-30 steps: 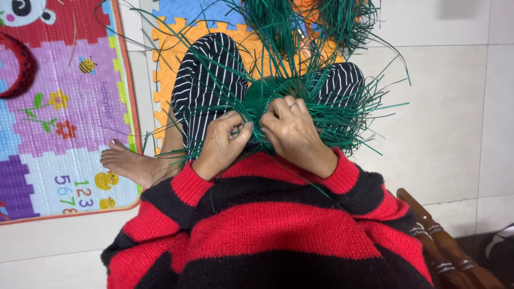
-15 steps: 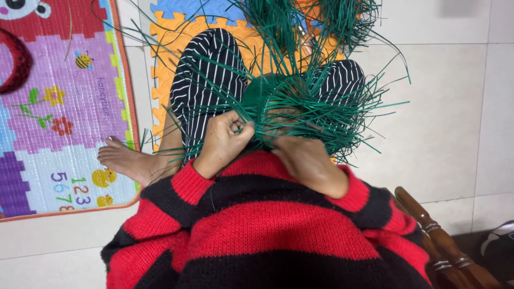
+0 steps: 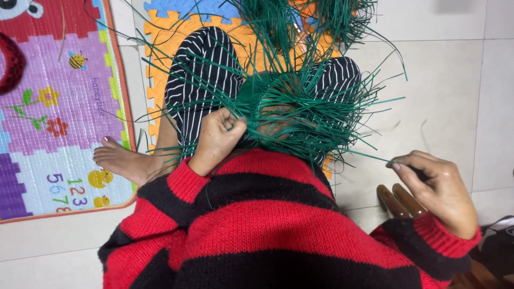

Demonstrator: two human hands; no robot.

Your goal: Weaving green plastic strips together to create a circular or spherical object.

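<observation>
1. Presently, from the head view, I log my left hand point(image 3: 215, 140): fingers curled tight, pinching the near edge of the green woven piece point(image 3: 278, 112) between thumb and forefinger.
2. Green woven piece: a rounded bundle of thin green strips, resting on my lap between the knees, with loose ends bristling outward in every direction.
3. Right hand point(image 3: 436, 187): out to the right side, well apart from the bundle, fingertips closed on a single green strand point(image 3: 369, 155); the strand runs taut from the fingers back to the woven piece.
4. Striped trousers point(image 3: 201, 75): black with thin white lines, under and on both sides of the bundle.
5. Red and black striped sweater point(image 3: 267, 230): fills the lower frame, cuffs at both wrists.
6. Bare foot point(image 3: 120, 160): tucked at the left, touching the edge of the printed play mat point(image 3: 48, 134).
7. Foam puzzle mat point(image 3: 166, 32): orange and blue, beneath the legs.
8. More green strips point(image 3: 332, 18): heaped beyond the knees.
9. Brown wooden piece point(image 3: 399, 200): on the tiled floor point(image 3: 455, 96), just beside the right hand.
</observation>
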